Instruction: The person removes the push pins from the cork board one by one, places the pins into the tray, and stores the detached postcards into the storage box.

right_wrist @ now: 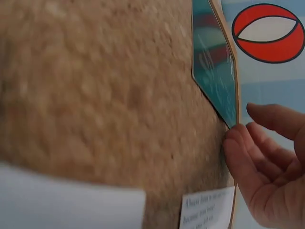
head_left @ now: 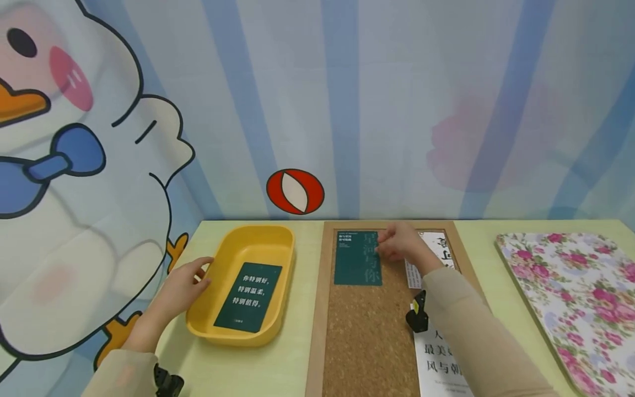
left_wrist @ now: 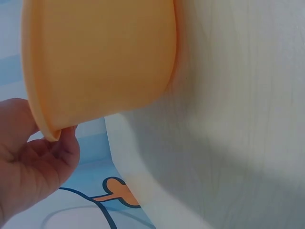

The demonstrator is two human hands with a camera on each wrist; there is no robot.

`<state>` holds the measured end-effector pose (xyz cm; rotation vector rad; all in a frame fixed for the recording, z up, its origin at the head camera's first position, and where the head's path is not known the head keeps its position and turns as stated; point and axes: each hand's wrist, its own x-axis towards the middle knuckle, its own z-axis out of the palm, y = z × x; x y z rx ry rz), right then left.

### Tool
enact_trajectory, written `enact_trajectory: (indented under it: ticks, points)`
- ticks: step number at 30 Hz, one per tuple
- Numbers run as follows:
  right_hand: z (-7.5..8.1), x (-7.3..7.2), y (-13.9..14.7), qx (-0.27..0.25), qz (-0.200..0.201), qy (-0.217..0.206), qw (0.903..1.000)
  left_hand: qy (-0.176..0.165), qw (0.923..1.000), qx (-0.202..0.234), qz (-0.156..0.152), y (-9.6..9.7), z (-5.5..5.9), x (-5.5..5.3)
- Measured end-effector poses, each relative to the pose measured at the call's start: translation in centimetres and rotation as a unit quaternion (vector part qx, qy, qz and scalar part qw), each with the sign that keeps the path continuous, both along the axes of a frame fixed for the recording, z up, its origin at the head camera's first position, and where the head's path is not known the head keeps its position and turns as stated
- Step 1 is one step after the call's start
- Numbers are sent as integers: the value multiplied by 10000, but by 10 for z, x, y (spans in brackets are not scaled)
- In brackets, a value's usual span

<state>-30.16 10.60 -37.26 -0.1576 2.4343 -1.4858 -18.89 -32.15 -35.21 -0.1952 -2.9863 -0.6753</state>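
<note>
1. Head view: the left arm, in a beige sleeve [head_left: 119, 372], comes in from the near left and angles toward the far right. The left hand [head_left: 178, 289] has its back turned up and its fingers bent, grasping the left rim of the yellow tray [head_left: 255, 248].
2. Head view: inside the tray lies a green card [head_left: 248, 298] with white lettering. The tray sits on the left part of the table [head_left: 263, 375].
3. Head view: the right arm crosses from the near right toward the far left, over the corkboard [head_left: 372, 325] and its white printed sheets. The right hand [head_left: 404, 242] points left with loosely bent fingers, its tips at the right edge of the second green card [head_left: 358, 264], which is at the board's far left corner. The floral board [head_left: 585, 286] is on the right.
4. Left wrist view: the digits are on both sides of the tray's rim, the fingers curled in against it.
5. Right wrist view: one digit extends apart from the others; the rest are bunched, tips beside a corner of the second green card, just over the cork. I cannot tell whether they pinch the card or merely touch it. Part of a printed sheet lies close to the hand.
</note>
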Motion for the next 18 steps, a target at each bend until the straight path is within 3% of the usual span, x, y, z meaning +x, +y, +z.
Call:
enact_trajectory:
  ticks: [5,9,14,18]
  points:
    - [0,5,-15,-126,-809,-482,9955,-77,9999,92,105,1,0,2]
    - [2,8,-23,-152,-1243,-622,9902,-152,9994,277,156,0,0,4]
    - [0,7,-26,381,-1645,-569,9840,-187,9987,447,159,-1,0,3]
    - [-5,7,-31,996,-1578,-451,9814,-154,9987,448,161,-2,-1,2]
